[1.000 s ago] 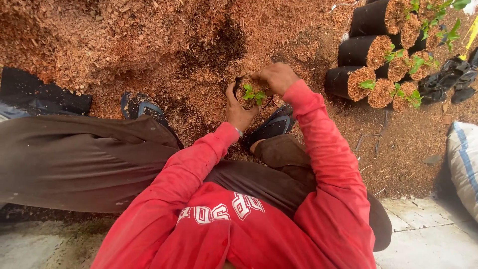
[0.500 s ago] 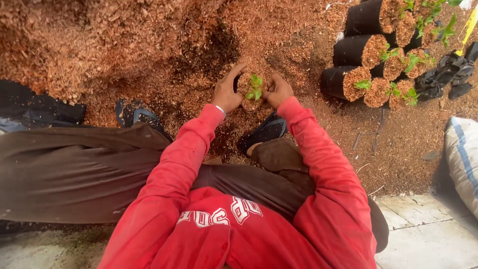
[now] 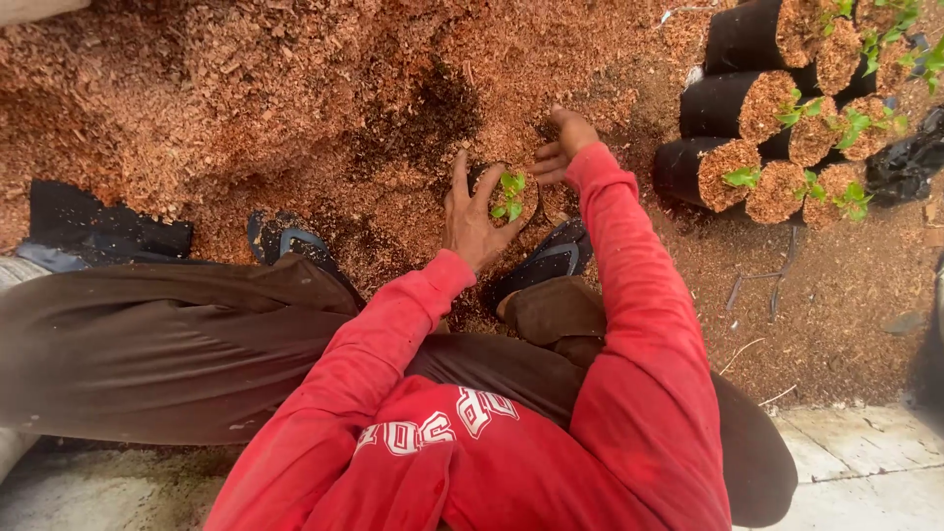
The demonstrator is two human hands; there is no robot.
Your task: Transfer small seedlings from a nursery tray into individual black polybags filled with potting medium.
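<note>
Both hands frame one small bag with a green seedling (image 3: pixel 509 191). Left hand (image 3: pixel 472 218) cups its side in an open grip, keeping it upright; right hand (image 3: pixel 562 147) rests relaxed on the red-brown mulch (image 3: pixel 246 108) just behind.

Open sawdust heap (image 3: pixel 246 108) lies ahead; stacked black seedling bags (image 3: pixel 747 103) block the right.

A small black grow bag (image 3: pixel 515 200) packed with reddish-brown sawdust stands upright on the sawdust heap, a green-leaved seedling (image 3: pixel 509 194) rising from its top
</note>
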